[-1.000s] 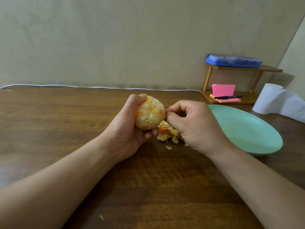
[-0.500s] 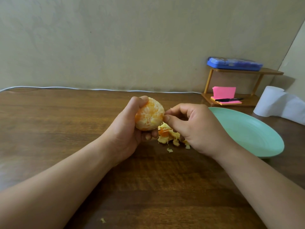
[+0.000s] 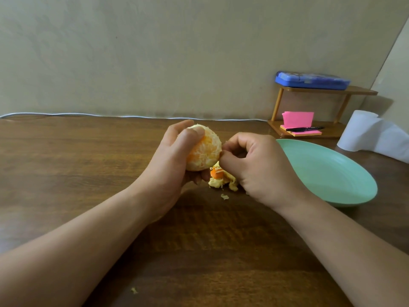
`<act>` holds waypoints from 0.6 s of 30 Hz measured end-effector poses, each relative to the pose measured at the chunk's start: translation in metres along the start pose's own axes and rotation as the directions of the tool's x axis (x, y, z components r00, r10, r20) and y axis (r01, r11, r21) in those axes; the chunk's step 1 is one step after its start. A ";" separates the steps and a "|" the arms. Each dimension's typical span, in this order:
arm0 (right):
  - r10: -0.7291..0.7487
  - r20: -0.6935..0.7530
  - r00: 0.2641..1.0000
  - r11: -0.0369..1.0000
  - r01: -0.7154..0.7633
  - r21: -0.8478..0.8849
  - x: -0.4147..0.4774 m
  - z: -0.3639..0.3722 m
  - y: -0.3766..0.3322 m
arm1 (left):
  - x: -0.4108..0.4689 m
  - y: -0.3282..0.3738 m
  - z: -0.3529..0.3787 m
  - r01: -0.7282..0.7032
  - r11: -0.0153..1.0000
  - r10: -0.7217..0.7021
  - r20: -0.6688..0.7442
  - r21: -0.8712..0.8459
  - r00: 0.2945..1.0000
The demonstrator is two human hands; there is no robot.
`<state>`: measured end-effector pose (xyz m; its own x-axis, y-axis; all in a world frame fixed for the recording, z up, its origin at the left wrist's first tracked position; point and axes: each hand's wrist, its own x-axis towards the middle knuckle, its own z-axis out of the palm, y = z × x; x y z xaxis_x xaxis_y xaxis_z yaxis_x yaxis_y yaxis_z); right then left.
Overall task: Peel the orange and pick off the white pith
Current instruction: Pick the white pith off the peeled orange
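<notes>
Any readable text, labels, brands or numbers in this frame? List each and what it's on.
No text can be read anywhere.
Blue case on the shelf: dark pattern on the lid, too blurred to read.
Black pen: any print is too small to tell.
Pink sticky notes: no writing visible.
Orange, green plate, paper roll: no print visible.

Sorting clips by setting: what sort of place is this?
Probably a home desk: a wooden rack with sticky notes and a pen, a blue pencil case, a tissue roll.
</notes>
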<state>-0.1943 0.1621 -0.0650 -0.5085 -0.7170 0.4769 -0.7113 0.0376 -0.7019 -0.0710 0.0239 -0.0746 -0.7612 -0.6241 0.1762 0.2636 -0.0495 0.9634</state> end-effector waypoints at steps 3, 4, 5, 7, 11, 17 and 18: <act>0.012 -0.012 1.000 0.999 -0.012 0.041 0.001 0.001 0.000 | 0.000 0.004 0.001 0.070 0.994 -0.067 0.033 -0.080 0.997; 0.017 -0.013 1.000 0.998 -0.016 0.062 0.002 0.001 0.000 | -0.001 0.006 0.002 0.103 0.988 -0.097 0.053 -0.116 0.994; 0.020 -0.012 1.000 0.996 -0.019 0.088 0.002 0.001 0.000 | -0.001 0.008 0.002 0.135 0.978 -0.124 0.076 -0.159 0.989; 0.019 -0.002 1.000 0.992 -0.019 0.121 0.002 0.000 0.001 | -0.002 0.011 0.002 0.187 0.953 -0.162 0.120 -0.237 0.980; 0.025 0.041 0.999 0.985 -0.031 0.170 0.003 -0.001 0.001 | -0.003 0.014 0.001 0.248 0.917 -0.210 0.151 -0.311 0.966; 0.007 0.081 0.997 0.987 -0.020 0.162 0.002 -0.007 0.000 | -0.003 0.019 -0.001 0.232 0.917 -0.199 0.132 -0.325 0.971; 0.006 0.083 0.997 0.989 -0.018 0.147 0.002 -0.007 -0.001 | -0.003 0.019 -0.001 0.224 0.921 -0.194 0.125 -0.319 0.973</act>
<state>-0.1982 0.1651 -0.0602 -0.4705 -0.7719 0.4276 -0.6229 -0.0526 -0.7805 -0.0633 0.0239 -0.0573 -0.8658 -0.5003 0.0101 0.2610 -0.4342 0.8622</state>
